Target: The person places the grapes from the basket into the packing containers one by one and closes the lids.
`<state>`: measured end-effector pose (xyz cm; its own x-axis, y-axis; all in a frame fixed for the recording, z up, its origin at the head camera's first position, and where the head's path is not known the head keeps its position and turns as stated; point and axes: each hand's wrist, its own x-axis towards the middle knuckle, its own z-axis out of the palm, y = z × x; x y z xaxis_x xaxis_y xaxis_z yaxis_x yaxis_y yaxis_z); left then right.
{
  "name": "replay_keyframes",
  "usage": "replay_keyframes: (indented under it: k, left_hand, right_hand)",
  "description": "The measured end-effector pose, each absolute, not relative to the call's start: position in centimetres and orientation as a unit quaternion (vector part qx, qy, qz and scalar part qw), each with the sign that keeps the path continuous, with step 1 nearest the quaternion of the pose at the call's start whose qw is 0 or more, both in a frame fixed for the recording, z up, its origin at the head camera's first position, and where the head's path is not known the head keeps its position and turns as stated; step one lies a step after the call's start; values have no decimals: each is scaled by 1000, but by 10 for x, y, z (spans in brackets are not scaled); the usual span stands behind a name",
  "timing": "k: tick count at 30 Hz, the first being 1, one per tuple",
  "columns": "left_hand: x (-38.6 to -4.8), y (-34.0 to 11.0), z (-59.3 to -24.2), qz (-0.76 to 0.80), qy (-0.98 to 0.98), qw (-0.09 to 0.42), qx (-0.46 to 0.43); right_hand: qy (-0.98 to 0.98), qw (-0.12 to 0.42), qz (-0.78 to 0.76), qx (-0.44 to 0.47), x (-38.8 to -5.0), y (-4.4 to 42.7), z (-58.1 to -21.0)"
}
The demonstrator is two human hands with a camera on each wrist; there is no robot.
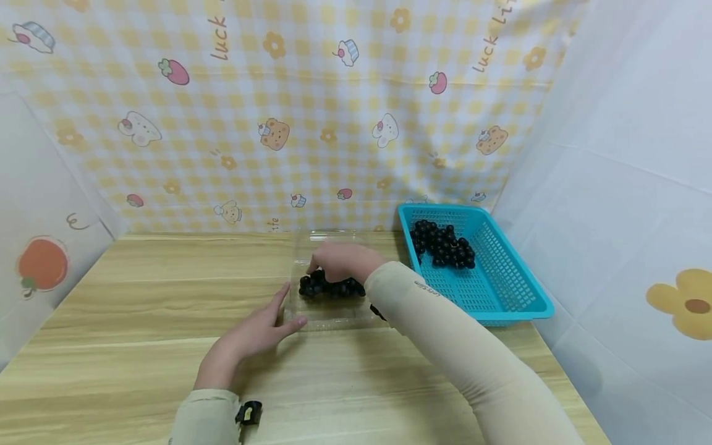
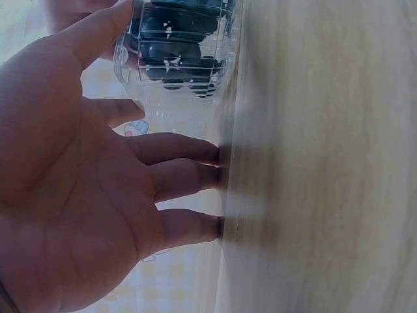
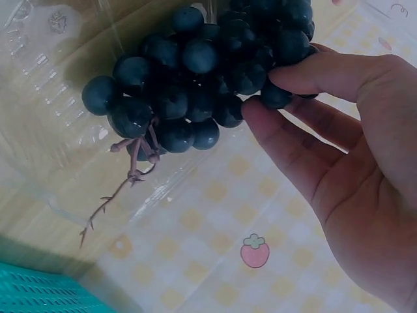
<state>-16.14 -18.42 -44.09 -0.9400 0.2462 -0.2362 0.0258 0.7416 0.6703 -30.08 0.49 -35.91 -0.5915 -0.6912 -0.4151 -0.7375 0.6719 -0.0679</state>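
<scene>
A clear plastic box (image 1: 334,322) stands on the table with a bunch of dark grapes (image 3: 172,98) lying in it. My right hand (image 1: 342,259) reaches down into the box from above. In the right wrist view its thumb and forefinger pinch the grapes at one end of the bunch, while a brown stem (image 3: 133,173) sticks out at the other end. Beside the box's left side is my left hand (image 1: 253,334), fingers spread and thumb apart near the front corner. The left wrist view has its lower fingertips (image 2: 215,228) touching the table.
A blue basket (image 1: 514,278) with more dark grapes (image 1: 442,244) at its left stands right of the box. Behind the wooden table (image 1: 156,321) hangs a checked cloth (image 1: 311,93). A white sheet (image 1: 623,204) closes off the right side.
</scene>
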Motion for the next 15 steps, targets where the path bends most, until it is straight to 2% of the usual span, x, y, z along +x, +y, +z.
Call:
replay_keyframes:
  k: [15]
  left_hand:
    - [-161,-184,-440,356,918,153,78]
  right_hand:
    - [891,235,63,-382,-292,7,-345]
